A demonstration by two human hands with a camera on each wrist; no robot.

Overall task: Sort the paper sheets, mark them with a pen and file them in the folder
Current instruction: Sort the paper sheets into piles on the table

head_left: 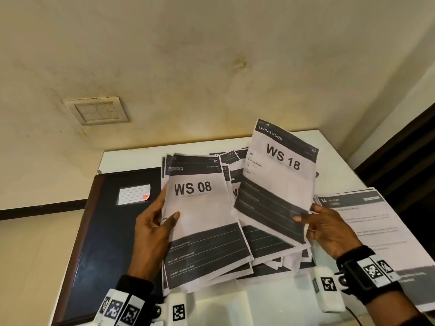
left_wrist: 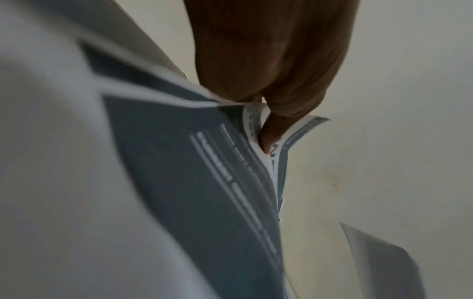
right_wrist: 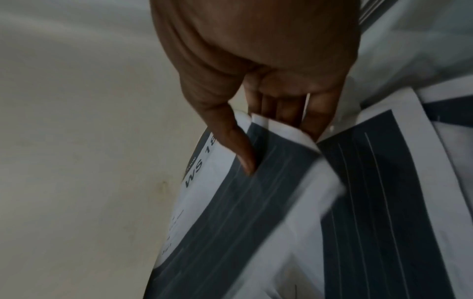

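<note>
left hand [head_left: 153, 228] pinching ws 08 stack [head_left: 200, 222], right hand [head_left: 329, 229] pinching ws 18 sheet [head_left: 277, 184]: thin, floppy, best gripped by edges.

Bare table [head_left: 235, 307] is left along the near edge; the folder [head_left: 106, 231] blocks the left, loose sheets [head_left: 270, 243] the middle.

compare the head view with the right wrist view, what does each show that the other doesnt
Only the head view shows the closed dark folder on the white table, the left hand holding the stack topped by the WS 08 sheet, and the kitchen sheets at the right.

Only the right wrist view shows the fingers tucked behind the paper edge, thumb on the front.

Both show the right hand with its grip on the WS 18 sheet, lifted above loose sheets.
</note>
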